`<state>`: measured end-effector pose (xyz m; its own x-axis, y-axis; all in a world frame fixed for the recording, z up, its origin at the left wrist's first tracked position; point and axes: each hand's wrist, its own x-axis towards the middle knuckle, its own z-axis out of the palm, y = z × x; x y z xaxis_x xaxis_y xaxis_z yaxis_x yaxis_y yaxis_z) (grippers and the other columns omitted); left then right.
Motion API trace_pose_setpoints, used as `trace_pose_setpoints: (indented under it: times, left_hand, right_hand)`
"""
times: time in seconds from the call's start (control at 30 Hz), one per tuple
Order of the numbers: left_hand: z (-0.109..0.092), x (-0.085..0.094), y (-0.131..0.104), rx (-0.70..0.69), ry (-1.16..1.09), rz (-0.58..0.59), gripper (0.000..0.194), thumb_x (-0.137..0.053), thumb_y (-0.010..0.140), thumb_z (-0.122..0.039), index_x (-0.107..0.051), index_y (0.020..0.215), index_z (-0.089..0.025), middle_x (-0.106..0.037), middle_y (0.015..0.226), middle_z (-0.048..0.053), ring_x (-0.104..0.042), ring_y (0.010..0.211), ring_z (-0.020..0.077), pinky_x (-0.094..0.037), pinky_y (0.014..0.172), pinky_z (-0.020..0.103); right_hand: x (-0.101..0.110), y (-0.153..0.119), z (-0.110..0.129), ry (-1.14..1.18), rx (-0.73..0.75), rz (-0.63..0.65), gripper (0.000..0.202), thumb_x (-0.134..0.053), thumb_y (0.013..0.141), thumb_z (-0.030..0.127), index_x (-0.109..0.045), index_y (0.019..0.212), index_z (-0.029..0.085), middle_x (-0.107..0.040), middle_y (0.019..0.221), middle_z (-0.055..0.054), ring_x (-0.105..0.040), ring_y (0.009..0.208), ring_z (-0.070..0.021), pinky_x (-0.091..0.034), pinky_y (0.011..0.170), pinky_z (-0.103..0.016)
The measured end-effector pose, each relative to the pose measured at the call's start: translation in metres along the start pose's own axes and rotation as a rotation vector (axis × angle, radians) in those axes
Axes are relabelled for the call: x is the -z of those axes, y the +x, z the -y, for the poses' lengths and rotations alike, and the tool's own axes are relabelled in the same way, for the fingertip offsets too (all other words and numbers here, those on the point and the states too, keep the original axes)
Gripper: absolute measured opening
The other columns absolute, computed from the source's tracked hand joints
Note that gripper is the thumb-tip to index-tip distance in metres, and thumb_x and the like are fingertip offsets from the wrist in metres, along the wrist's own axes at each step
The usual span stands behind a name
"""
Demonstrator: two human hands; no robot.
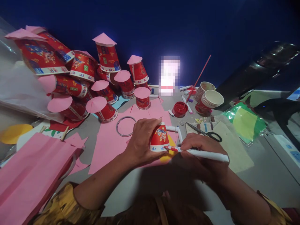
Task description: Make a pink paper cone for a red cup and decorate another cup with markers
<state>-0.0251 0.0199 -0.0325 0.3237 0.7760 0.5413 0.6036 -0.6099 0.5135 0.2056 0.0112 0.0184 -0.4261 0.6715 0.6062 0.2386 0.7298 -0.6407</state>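
An upside-down red paper cup (159,139) with a white rim band stands over pink paper (110,150), and blue marks show on the band. Fingers of my left hand (142,140) wrap round the cup from the left. My right hand (203,150) is closed on a white marker (206,154), whose red tip touches the cup's white band at its right side. Behind the cup lie white markers (172,128), and yellow paper (167,157) shows beneath.
Red cups with pink cone tops (106,56) are piled at the back left. A pink bag (35,175) stands at left. Toward the right are a red paint pot (180,110) with a stick, stacked cups (212,99), scissors (203,131) and green packets (245,122).
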Motion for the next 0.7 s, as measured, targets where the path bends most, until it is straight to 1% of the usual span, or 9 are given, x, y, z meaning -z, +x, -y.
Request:
trace_pose_setpoints:
  times: [0.2, 0.33, 0.47, 0.57, 0.7]
  left_hand:
    - [-0.0027, 0.0004, 0.0007, -0.017, 0.086, 0.046, 0.093, -0.084, 0.075, -0.061, -0.042, 0.15, -0.025, -0.069, 0.13, 0.013, -0.06, 0.112, 0.0344, -0.042, 0.097, 0.051]
    - [-0.0027, 0.0015, -0.0001, -0.023, 0.11, 0.076, 0.092, -0.082, 0.077, -0.057, -0.041, 0.151, -0.022, -0.069, 0.132, 0.015, -0.06, 0.115, 0.0355, -0.042, 0.097, 0.051]
    - [-0.0013, 0.0016, -0.001, -0.034, 0.106, 0.07, 0.092, -0.083, 0.077, -0.055, -0.04, 0.152, -0.023, -0.068, 0.135, 0.015, -0.059, 0.116, 0.0349, -0.041, 0.098, 0.051]
    - [-0.0007, 0.0007, -0.0014, -0.026, 0.105, 0.072, 0.094, -0.085, 0.076, -0.058, -0.04, 0.15, -0.022, -0.068, 0.134, 0.015, -0.058, 0.116, 0.0344, -0.04, 0.099, 0.05]
    - [-0.0007, -0.0001, -0.0013, -0.017, 0.106, 0.077, 0.095, -0.084, 0.076, -0.061, -0.04, 0.151, -0.023, -0.068, 0.133, 0.015, -0.058, 0.115, 0.0347, -0.04, 0.098, 0.05]
  right_hand:
    - [-0.0039, 0.0036, 0.0042, 0.002, 0.009, 0.028, 0.011, -0.063, 0.09, 0.011, -0.065, 0.093, 0.021, -0.071, 0.07, -0.003, -0.067, 0.06, -0.0161, -0.051, 0.056, -0.027]
    - [-0.0052, 0.0052, 0.0034, -0.009, 0.028, 0.053, 0.01, -0.062, 0.09, 0.011, -0.065, 0.091, 0.021, -0.071, 0.07, -0.002, -0.067, 0.06, -0.0154, -0.051, 0.056, -0.026]
    - [-0.0044, 0.004, 0.0022, -0.018, 0.018, 0.052, 0.01, -0.062, 0.09, 0.011, -0.064, 0.089, 0.021, -0.07, 0.068, -0.002, -0.066, 0.058, -0.0151, -0.05, 0.056, -0.026]
    - [-0.0031, 0.003, 0.0022, -0.014, 0.013, 0.036, 0.011, -0.062, 0.09, 0.011, -0.065, 0.09, 0.021, -0.07, 0.069, -0.002, -0.067, 0.059, -0.016, -0.05, 0.056, -0.027]
    - [-0.0026, 0.0041, 0.0028, -0.033, 0.015, 0.051, 0.01, -0.062, 0.091, 0.012, -0.065, 0.09, 0.022, -0.071, 0.069, -0.002, -0.067, 0.059, -0.0163, -0.05, 0.055, -0.027]
